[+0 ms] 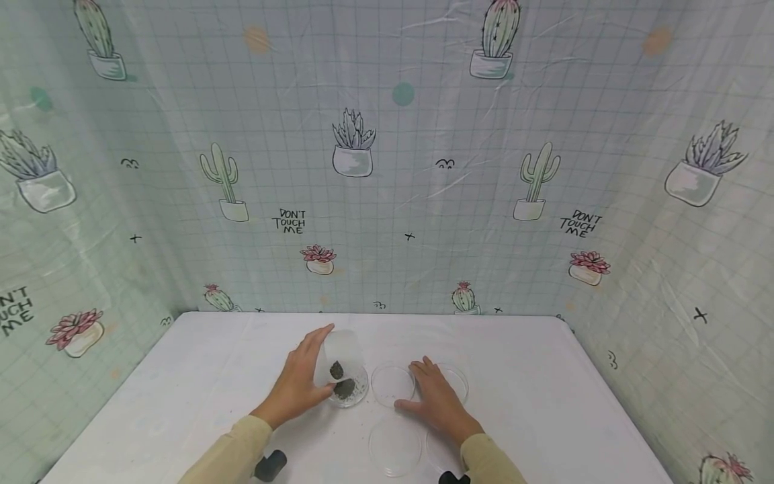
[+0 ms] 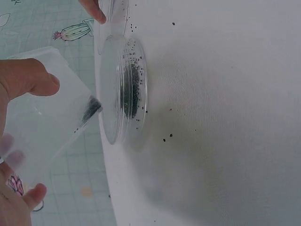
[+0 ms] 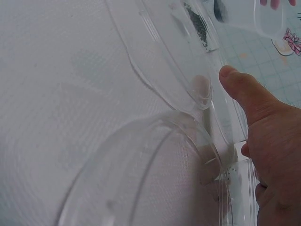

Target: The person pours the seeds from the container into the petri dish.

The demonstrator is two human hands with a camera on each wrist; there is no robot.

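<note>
My left hand (image 1: 296, 382) grips a translucent plastic cup (image 1: 343, 347), tilted with its lower corner just over a clear petri dish (image 1: 363, 395). Dark granules (image 2: 91, 108) have gathered in that corner of the cup. A heap of the same dark granules (image 2: 131, 92) lies in the dish, with loose grains scattered round it. To the right, my right hand (image 1: 440, 402) hovers low over or rests on clear dishes, thumb and fingers spread; contact is hard to tell. The nearest are a round clear dish (image 1: 392, 386) by the thumb and another dish (image 1: 461, 382) partly behind the fingers.
Nearer the front are a clear round dish (image 1: 395, 449) and another (image 1: 437, 449), partly covered by the right forearm. Stray dark grains (image 2: 168, 138) dot the white table (image 1: 532, 403). A cactus-print curtain (image 1: 387, 222) hangs behind the table's back edge.
</note>
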